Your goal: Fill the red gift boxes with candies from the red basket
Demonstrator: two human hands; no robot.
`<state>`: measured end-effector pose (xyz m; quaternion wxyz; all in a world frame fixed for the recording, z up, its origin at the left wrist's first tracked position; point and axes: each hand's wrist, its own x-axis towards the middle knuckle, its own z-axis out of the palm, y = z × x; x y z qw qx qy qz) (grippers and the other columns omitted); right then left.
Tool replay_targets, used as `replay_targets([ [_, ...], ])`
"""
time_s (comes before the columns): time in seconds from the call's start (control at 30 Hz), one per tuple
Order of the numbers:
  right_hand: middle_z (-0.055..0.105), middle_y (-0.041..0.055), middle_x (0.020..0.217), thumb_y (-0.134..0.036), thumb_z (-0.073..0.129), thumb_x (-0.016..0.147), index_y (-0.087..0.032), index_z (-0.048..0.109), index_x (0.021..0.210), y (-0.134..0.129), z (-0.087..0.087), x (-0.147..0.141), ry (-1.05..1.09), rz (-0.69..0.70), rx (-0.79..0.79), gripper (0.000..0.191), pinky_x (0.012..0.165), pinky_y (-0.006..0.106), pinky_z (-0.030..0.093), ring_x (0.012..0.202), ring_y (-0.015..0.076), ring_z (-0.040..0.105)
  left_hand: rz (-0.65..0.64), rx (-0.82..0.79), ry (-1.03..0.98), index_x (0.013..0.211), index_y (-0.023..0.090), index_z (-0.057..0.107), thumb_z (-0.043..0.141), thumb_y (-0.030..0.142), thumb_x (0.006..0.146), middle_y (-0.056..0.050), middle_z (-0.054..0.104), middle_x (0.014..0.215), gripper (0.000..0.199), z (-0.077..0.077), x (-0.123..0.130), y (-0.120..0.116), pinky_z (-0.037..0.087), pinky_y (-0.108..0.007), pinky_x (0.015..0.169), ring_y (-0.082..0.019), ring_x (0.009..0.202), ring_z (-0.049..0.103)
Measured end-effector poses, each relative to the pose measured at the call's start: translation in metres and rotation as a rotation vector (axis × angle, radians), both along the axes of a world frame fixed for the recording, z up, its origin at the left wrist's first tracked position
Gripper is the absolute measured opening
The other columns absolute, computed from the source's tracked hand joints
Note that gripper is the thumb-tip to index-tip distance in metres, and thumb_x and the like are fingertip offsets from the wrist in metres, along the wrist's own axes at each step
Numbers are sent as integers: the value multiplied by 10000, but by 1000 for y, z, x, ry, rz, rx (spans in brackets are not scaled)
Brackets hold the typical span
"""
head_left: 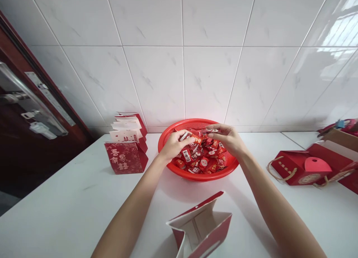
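A red plastic basket (195, 177) holds many wrapped candies (204, 163) in red, brown and orange wrappers. Above its left side, my left hand (173, 144) is closed on wrapped candies (184, 136) between thumb and fingers. My right hand (229, 139) reaches over the basket's right rim, its fingertips pinching a wrapped candy (212, 130). Nearest to me on the counter, between my forearms, stands an open red paper gift box (209, 240) with a white inside; the part I can see into holds nothing.
On the left stand several red gift boxes (125, 159) with paper flaps sticking up. A closed red box (303, 168) with rope handles sits at the right, beside a larger box (335, 155). White tiles (153, 78) back the counter. A brown door (33, 138) is far left.
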<state>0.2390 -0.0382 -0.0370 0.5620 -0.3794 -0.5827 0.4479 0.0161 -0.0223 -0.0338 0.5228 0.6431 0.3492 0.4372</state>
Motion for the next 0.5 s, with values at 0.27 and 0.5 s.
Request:
replay_targets([
  [0.27,775,72,1160,-422,859,751,-225,796,941,-6,0,-16,-39,59,124,281,1008,442,561,1126,270,703,-72,17,18,893,214,758,861,521,678,-2,734,854,388,2,0,-3,546,-300,752,-206,822,687],
  [0.5,766,74,1172,-365,796,798,-249,790,921,-9,0,-22,-137,1,247,170,1004,461,558,1160,283,688,-101,35,23,886,213,764,854,546,693,-5,720,832,396,1,-2,-3,549,-306,749,-212,813,684],
])
